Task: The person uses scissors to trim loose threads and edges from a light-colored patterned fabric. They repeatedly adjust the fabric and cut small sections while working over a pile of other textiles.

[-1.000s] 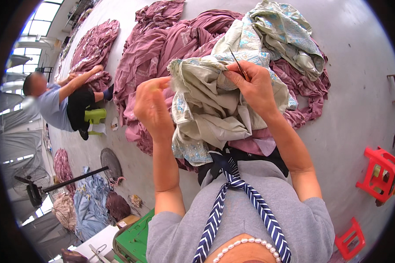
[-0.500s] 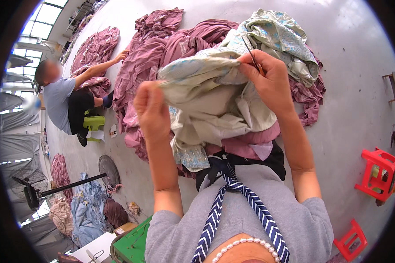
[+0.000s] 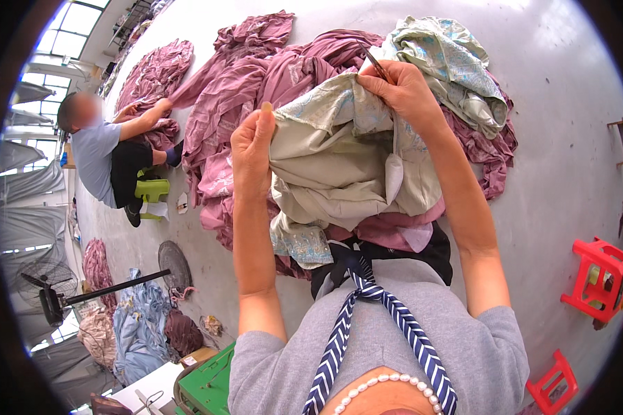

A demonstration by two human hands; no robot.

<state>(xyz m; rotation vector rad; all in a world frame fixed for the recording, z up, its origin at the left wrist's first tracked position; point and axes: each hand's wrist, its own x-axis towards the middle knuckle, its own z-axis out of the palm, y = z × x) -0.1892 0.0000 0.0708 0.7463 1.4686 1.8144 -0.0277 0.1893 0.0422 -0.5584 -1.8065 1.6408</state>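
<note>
Between my two hands is stretched a pale green fabric point(image 3: 329, 166) with a blue floral pattern along its edge. My left hand point(image 3: 253, 149) pinches the edge at one side, thumb up. Farther right and a little higher, my right hand point(image 3: 405, 93) grips the same edge and also holds slim dark thread snips point(image 3: 376, 67), whose blades point away up and left. The fabric's lower folds hang over my lap. More of the patterned cloth point(image 3: 450, 66) is heaped beyond my right hand, on top of mauve-pink fabric point(image 3: 225, 104) piled on the floor.
At the left a person point(image 3: 97, 162) sits on a lime green stool point(image 3: 152, 188), handling pink cloth. Red plastic stools point(image 3: 599, 277) stand at the right. A pedestal fan point(image 3: 50, 304), a blue cloth heap point(image 3: 138, 325) and a green tabletop point(image 3: 211, 384) lie at the lower left.
Both my hands have risen slightly; my right hand moved left and away from me. The fabric edge is now steadier between them. The other person's hand drew back, pulling pink cloth.
</note>
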